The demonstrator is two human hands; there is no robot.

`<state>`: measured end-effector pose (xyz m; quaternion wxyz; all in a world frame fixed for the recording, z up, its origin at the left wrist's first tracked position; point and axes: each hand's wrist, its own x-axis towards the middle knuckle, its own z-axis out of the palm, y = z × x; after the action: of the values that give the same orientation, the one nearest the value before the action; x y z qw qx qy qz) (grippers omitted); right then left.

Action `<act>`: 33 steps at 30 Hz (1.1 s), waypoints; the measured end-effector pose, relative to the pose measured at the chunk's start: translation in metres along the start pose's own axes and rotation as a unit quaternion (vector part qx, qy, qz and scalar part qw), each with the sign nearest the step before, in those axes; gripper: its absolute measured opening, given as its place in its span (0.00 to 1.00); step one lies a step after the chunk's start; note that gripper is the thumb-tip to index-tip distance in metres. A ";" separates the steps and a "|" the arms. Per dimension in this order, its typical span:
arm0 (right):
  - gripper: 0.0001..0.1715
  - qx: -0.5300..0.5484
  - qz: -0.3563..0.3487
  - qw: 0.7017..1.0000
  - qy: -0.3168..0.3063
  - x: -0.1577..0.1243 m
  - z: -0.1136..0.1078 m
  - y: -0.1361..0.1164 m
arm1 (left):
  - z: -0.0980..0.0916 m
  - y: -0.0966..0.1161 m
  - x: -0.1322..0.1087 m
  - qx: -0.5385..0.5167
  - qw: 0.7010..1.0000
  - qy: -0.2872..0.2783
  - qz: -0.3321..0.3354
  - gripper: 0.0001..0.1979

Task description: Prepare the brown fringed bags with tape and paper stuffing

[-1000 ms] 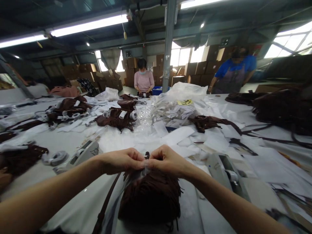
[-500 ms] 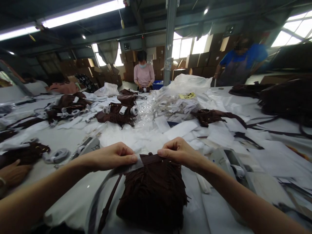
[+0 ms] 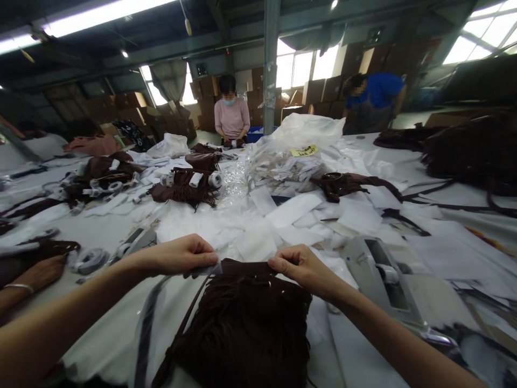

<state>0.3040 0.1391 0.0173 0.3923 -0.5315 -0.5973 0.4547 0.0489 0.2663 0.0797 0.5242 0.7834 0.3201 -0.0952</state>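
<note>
A dark brown fringed bag (image 3: 246, 323) with small gold-coloured studs lies in front of me on the table. My left hand (image 3: 188, 256) pinches a piece of clear plastic wrap at the upper left corner of the bag. At the upper right, my right hand (image 3: 301, 264) has thumb and fingers closed on the bag's top edge. Brown material stretches level between both hands. A strap sheathed in clear plastic (image 3: 146, 328) curves down from below my left hand; whether it joins the piece I pinch cannot be made out.
Grey tape dispensers stand at right (image 3: 383, 277) and left (image 3: 137, 240). White foam sheets (image 3: 294, 207) and a plastic sack of scraps (image 3: 283, 167) cover the middle. More fringed bags (image 3: 186, 186) lie beyond. Another person's hand (image 3: 44, 272) rests by a bag at left. Two people stand across the table.
My hands have moved slightly apart, exposing more of the brown edge between them. The bag sits larger in view. Across the table, the person in blue has bent forward.
</note>
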 end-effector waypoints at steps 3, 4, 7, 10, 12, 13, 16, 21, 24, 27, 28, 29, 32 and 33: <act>0.25 -0.003 0.007 1.000 -0.012 0.005 0.012 -0.010 | 0.018 0.014 0.021 -0.001 0.999 -0.020 0.029 0.24; 0.26 0.000 0.009 1.000 -0.011 0.006 0.016 -0.011 | 0.026 0.019 0.028 -0.006 0.999 -0.030 0.037 0.24; 0.27 0.030 -0.002 1.000 0.002 0.004 0.023 -0.008 | 0.043 0.029 0.042 -0.033 0.997 -0.036 0.063 0.23; 0.29 0.024 -0.017 1.000 0.012 -0.012 0.019 0.012 | 0.043 0.026 0.047 -0.049 0.995 0.023 0.082 0.23; 0.29 0.023 -0.002 0.999 0.042 -0.027 0.016 0.033 | 0.038 0.019 0.048 -0.050 0.994 0.055 0.078 0.23; 0.29 0.036 0.013 0.997 0.069 -0.035 0.017 0.043 | 0.035 0.015 0.049 -0.044 0.995 0.053 0.071 0.23; 0.28 0.124 0.060 0.977 0.165 -0.050 0.024 0.070 | 0.033 0.006 0.050 0.007 0.998 -0.020 0.057 0.23; 0.28 0.172 0.068 0.969 0.166 -0.045 0.022 0.074 | 0.042 0.012 0.055 0.014 0.993 -0.116 0.025 0.22; 0.28 0.116 0.048 0.985 0.119 -0.033 0.014 0.056 | 0.055 0.021 0.062 -0.052 0.992 -0.116 0.007 0.23; 0.28 0.066 0.008 0.993 0.101 -0.025 0.015 0.042 | 0.071 0.025 0.073 -0.107 0.984 -0.140 -0.010 0.23; 0.28 0.062 -0.007 0.992 0.106 -0.025 0.017 0.041 | 0.076 0.025 0.077 -0.120 0.984 -0.131 -0.007 0.24; 0.27 0.062 -0.020 0.991 0.116 -0.026 0.020 0.042 | 0.080 0.024 0.080 -0.129 0.985 -0.110 0.000 0.24; 0.21 0.062 -0.032 0.981 0.180 -0.041 0.033 0.057 | 0.083 0.017 0.086 -0.147 0.989 -0.028 0.014 0.25; 0.25 0.060 -0.020 0.978 0.200 -0.048 0.039 0.065 | 0.082 0.014 0.087 -0.147 0.989 -0.009 0.014 0.26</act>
<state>0.2913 0.0882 -0.0549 0.5444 -0.5749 -0.4888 0.3663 0.1407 0.2253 0.0126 0.6379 0.7012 0.3150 -0.0465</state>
